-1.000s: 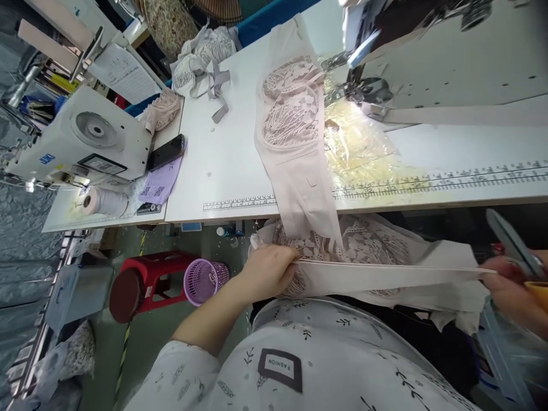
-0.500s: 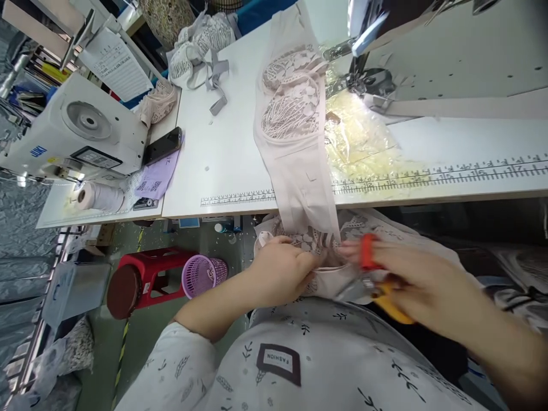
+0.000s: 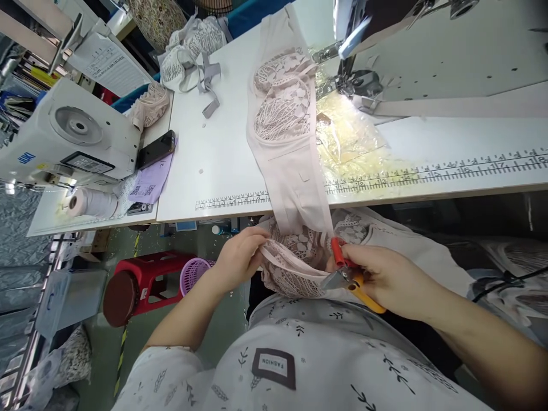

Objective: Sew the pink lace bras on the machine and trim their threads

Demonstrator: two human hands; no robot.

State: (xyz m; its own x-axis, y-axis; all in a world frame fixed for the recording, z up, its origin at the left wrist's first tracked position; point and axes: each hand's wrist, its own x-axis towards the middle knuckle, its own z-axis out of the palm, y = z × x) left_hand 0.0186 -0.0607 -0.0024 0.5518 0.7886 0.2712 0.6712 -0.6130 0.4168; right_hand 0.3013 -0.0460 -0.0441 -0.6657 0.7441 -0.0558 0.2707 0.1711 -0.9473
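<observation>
My left hand [image 3: 242, 257] pinches the edge of a pale pink lace bra [image 3: 295, 277] on my lap, below the table edge. In my right hand [image 3: 385, 274] is a pair of scissors [image 3: 338, 279] with one red and one yellow handle; its metal blades point left and lie against the bra's lower edge. Right fingertips also seem to touch the fabric behind the scissors, partly hidden. Another part of pale pink bra fabric [image 3: 286, 165], with lace cups, stretches across the table and hangs over its front edge. Whether it joins the piece in my hands, I cannot tell.
A sewing machine's needle area [image 3: 355, 80] stands at the upper right beside clear yellowish plastic [image 3: 346, 131]. A ruler strip [image 3: 449, 171] runs along the table edge. On the left are another machine [image 3: 81, 131], a phone [image 3: 156, 149], a thread cone [image 3: 92, 202], and a red stool [image 3: 149, 279].
My left hand has moved left, spreading the bra's edge outward. My right hand has shifted slightly left with the scissors, now clearer and closer to the fabric edge. The whole view has shifted slightly.
</observation>
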